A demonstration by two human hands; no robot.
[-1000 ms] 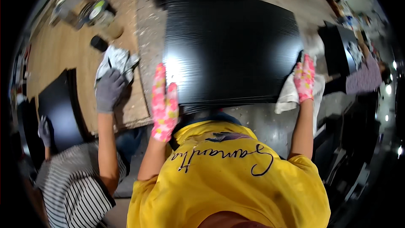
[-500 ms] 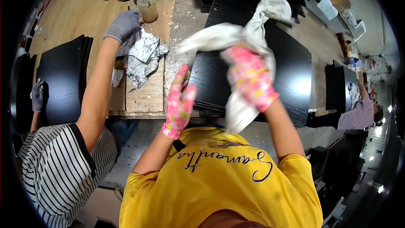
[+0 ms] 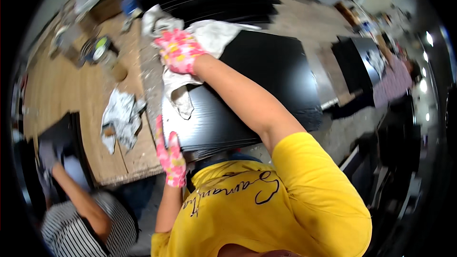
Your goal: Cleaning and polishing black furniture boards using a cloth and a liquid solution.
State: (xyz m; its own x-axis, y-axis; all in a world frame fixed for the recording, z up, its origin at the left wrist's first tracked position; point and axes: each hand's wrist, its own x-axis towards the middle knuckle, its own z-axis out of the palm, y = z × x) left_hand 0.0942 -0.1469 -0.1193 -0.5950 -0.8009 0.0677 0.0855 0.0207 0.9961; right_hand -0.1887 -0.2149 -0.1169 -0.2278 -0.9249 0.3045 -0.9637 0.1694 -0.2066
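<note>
Head view shows a large glossy black rectangular panel (image 3: 266, 90) lying on top of a stack of like panels on the wooden desk (image 3: 62, 90), right in front of the person. A crumpled white cotton rag (image 3: 209, 35) lies on the panel's far left corner, and the right hand (image 3: 178, 50), in a pink flowered glove, presses down on it with fingers closed over the cloth. The left hand (image 3: 170, 154), gloved the same, grips the panel's near left edge, fingers curled around it. The step in hand looks like wiping the panel's surface; the next stroke would call for steady pressure while the left hand keeps the panel from sliding. A second crumpled rag (image 3: 121, 116) lies on the desk just left. A co-worker in a striped shirt (image 3: 81, 231) works at lower left.
</note>
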